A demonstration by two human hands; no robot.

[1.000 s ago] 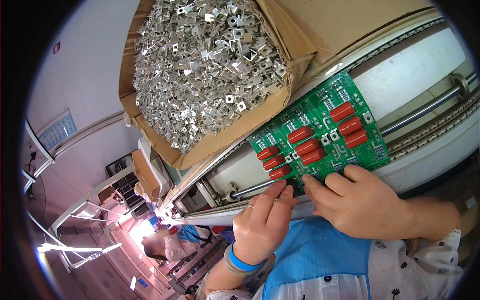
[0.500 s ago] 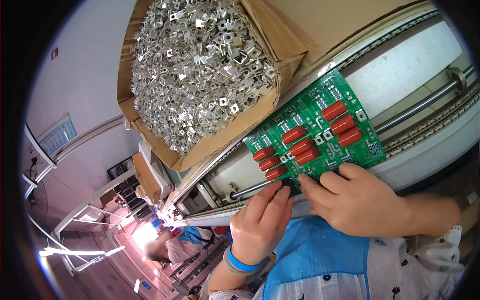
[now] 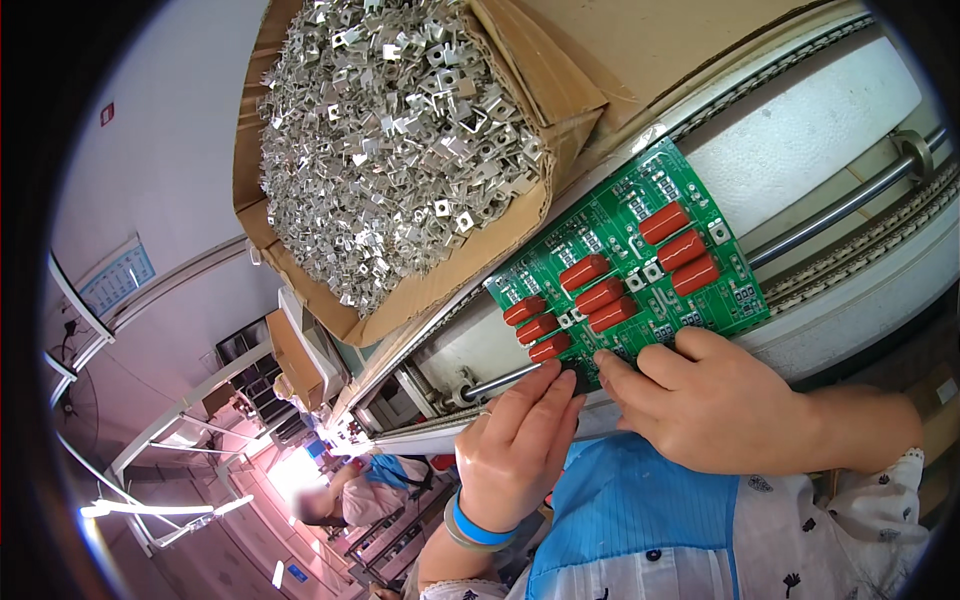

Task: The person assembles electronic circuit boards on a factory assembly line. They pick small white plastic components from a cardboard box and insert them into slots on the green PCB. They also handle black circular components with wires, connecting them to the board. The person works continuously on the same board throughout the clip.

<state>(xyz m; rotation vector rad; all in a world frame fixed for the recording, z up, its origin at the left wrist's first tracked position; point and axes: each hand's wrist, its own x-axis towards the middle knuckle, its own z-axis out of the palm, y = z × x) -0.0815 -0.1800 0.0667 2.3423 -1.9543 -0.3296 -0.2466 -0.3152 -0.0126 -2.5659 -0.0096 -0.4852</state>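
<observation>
A green circuit board (image 3: pixel 690 310) spans the rails in front of me, carrying red oval capacitors (image 3: pixel 600 296) in groups and small square metal terminals (image 3: pixel 653 272). At its near left corner, my left hand (image 3: pixel 512 445) is closed, with thumb and fingertips pinched at a small black part (image 3: pixel 580 376). My right hand (image 3: pixel 700 405) is closed over the board's near edge. Its index fingertip presses beside the black part, and the other fingers are curled. Whatever lies under the right fingers is hidden.
Beyond the board stands a cardboard box (image 3: pixel 545 190) heaped with loose silvery metal terminals (image 3: pixel 390 150). A metal rod (image 3: pixel 830 215) and a chain (image 3: pixel 850 265) run along the conveyor rail. Far left, another person (image 3: pixel 365 495) sits near a bright light.
My left hand has shifted very slightly left and its fingertips remain at the board's corner. The right hand and the board have hardly moved.
</observation>
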